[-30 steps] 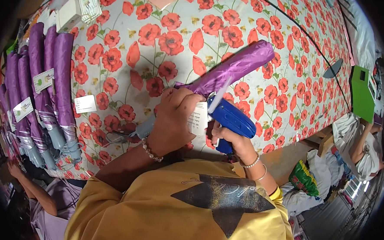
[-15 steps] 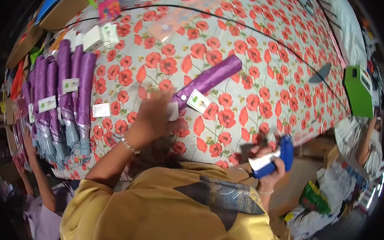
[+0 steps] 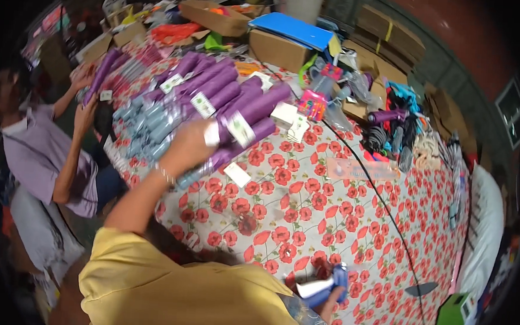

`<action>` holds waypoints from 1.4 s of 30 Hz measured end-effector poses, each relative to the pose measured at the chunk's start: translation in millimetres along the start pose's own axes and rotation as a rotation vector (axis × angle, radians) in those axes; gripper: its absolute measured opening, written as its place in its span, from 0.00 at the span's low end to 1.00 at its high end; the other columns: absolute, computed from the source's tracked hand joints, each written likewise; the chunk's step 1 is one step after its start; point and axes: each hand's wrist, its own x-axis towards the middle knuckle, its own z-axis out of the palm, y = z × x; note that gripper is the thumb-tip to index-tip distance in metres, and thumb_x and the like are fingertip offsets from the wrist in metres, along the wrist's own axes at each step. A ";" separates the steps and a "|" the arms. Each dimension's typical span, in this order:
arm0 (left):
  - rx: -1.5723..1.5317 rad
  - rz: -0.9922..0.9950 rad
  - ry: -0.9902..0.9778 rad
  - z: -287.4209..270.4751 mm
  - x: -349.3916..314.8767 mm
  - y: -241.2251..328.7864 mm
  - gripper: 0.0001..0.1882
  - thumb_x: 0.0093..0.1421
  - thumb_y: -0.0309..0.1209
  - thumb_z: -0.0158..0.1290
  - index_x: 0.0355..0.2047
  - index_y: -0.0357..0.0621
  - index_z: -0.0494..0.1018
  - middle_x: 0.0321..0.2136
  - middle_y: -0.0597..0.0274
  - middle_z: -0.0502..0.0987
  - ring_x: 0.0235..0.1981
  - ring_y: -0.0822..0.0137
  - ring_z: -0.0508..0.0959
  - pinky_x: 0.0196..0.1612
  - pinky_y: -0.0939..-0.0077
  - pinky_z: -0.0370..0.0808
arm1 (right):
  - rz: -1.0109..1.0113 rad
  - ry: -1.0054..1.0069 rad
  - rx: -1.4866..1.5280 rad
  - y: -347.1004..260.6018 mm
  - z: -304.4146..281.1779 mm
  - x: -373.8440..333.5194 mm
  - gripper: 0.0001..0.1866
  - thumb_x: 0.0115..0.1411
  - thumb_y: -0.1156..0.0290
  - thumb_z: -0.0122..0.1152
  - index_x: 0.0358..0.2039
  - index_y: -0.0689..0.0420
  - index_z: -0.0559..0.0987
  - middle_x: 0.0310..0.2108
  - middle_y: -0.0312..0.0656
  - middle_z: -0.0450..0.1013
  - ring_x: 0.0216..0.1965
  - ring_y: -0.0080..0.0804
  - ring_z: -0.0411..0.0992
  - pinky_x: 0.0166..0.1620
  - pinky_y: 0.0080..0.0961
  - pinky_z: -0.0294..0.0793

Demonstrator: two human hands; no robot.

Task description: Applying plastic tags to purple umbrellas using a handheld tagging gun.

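Heaped at ten o'clock on the poppy-printed bench (image 3: pixel 304 223): satiny purple umbrellas (image 3: pixel 263 104), rolled into tubes, with smooth grey handles (image 3: pixel 156 119) and flat rectangular tags (image 3: pixel 240 129). Against the nearest, a blurred left hand (image 3: pixel 190 147) — spread or gripping, cannot tell. At five o'clock, right hand (image 3: pixel 333 299) wrapped round a blue tool (image 3: pixel 340 277).

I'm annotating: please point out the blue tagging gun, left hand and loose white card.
Blue tagging gun (image 3: pixel 320 297), head view: casing.
Left hand (image 3: pixel 188 147), head view: back.
Loose white card (image 3: pixel 237 175), head view: middle.
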 end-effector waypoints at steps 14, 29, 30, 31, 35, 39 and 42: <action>-0.194 -0.192 0.426 -53.4 -92.4 -75.6 0.17 0.55 0.36 0.56 0.43 0.43 0.75 0.34 0.58 0.77 0.30 0.63 0.75 0.35 0.74 0.71 | 0.178 -0.190 -0.477 91.4 -30.1 65.1 0.33 0.67 0.47 0.31 0.57 0.64 0.62 0.46 0.49 0.72 0.40 0.33 0.74 0.43 0.22 0.74; 0.257 -1.348 -0.346 129.5 -625.4 -154.4 0.10 0.56 0.32 0.45 0.33 0.40 0.71 0.27 0.50 0.73 0.25 0.51 0.71 0.32 0.55 0.68 | 0.086 -0.156 -0.642 73.8 -52.8 76.1 0.37 0.61 0.46 0.32 0.64 0.58 0.53 0.61 0.49 0.57 0.59 0.39 0.59 0.59 0.35 0.58; 0.320 -1.397 -0.412 144.1 -650.1 -156.8 0.10 0.55 0.31 0.44 0.33 0.39 0.71 0.28 0.49 0.73 0.26 0.49 0.72 0.33 0.53 0.69 | 0.011 -0.228 -0.652 71.5 -54.6 78.8 0.38 0.60 0.46 0.32 0.65 0.58 0.51 0.62 0.49 0.55 0.61 0.40 0.57 0.61 0.37 0.56; 0.310 -1.403 -0.428 156.1 -673.7 -162.1 0.10 0.55 0.31 0.44 0.33 0.39 0.71 0.28 0.49 0.73 0.26 0.49 0.72 0.33 0.53 0.69 | 0.017 -0.226 -0.669 69.4 -56.4 82.1 0.38 0.60 0.46 0.32 0.65 0.58 0.51 0.62 0.49 0.55 0.61 0.40 0.57 0.61 0.37 0.56; 0.102 -0.834 -0.146 156.1 -757.0 -208.3 0.14 0.57 0.33 0.48 0.43 0.45 0.72 0.32 0.52 0.76 0.28 0.56 0.76 0.27 0.67 0.72 | -0.060 -0.409 -0.770 74.6 -45.1 83.2 0.40 0.58 0.45 0.31 0.67 0.56 0.48 0.66 0.48 0.48 0.66 0.41 0.47 0.65 0.43 0.47; -0.115 -1.291 -0.257 175.5 -727.2 -207.9 0.14 0.58 0.35 0.49 0.43 0.48 0.71 0.30 0.56 0.75 0.24 0.64 0.74 0.22 0.73 0.69 | -0.015 -0.242 -0.800 67.6 -69.9 94.2 0.39 0.60 0.46 0.32 0.66 0.56 0.49 0.66 0.47 0.49 0.65 0.41 0.49 0.64 0.40 0.49; -0.277 -1.737 -0.370 162.5 -711.4 -206.0 0.13 0.59 0.37 0.49 0.43 0.51 0.70 0.28 0.60 0.75 0.20 0.71 0.72 0.17 0.79 0.66 | 0.036 -0.087 -0.773 58.6 -99.4 99.3 0.37 0.61 0.47 0.33 0.66 0.56 0.51 0.65 0.46 0.50 0.64 0.40 0.52 0.64 0.38 0.50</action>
